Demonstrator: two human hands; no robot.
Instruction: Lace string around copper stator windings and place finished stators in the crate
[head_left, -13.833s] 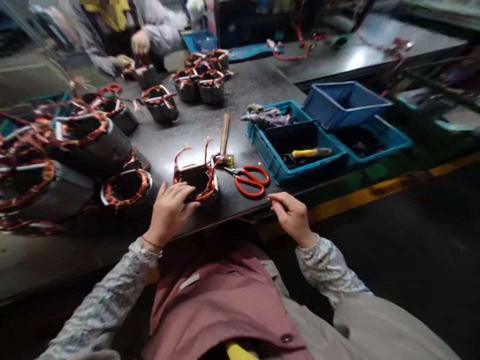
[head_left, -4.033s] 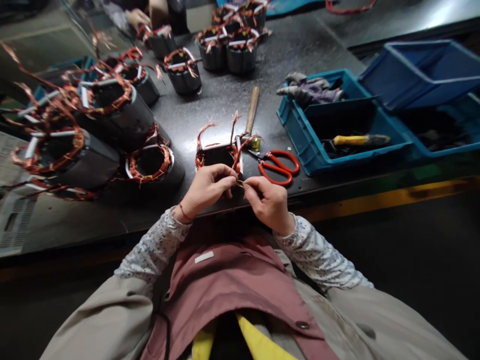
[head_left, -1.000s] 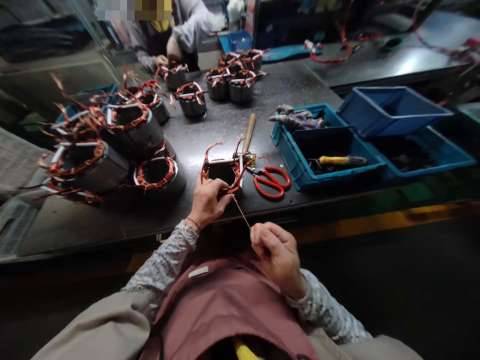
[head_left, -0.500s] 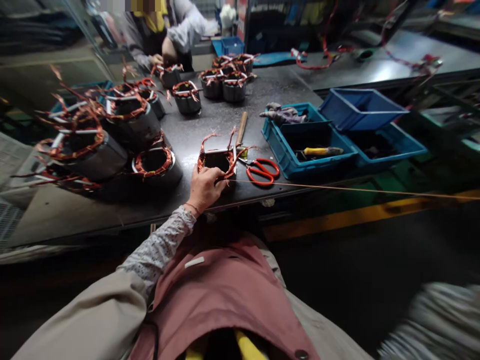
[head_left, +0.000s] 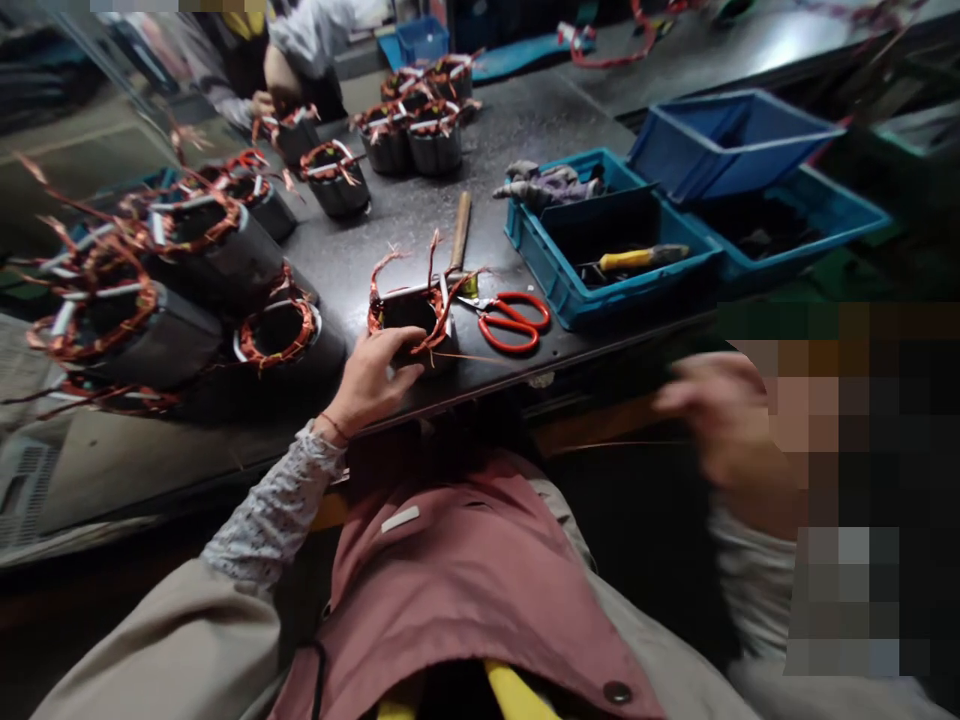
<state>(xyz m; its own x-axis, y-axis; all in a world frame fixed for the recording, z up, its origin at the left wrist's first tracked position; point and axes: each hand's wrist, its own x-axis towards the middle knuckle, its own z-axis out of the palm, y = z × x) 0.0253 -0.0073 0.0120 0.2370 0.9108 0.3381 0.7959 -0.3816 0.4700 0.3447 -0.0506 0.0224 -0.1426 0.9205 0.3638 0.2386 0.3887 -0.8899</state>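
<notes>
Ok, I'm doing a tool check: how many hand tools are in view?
3: red-handled scissors right of the wired core, a hammer beyond them, and a yellow-handled tool in the left teal bin. More may be hidden.

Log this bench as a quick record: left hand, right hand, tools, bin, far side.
Left hand: on the rim of a dark cylindrical metal core with copper windings
Right hand: blurred, apart from that core; grip unclear
Tools: red-handled metal scissors right of the core; wooden-handled hammer beyond them
Bin: teal plastic, holding a yellow-handled tool and grey fabric bundle
Far side: co-worker's hand near another copper-wound core
</notes>
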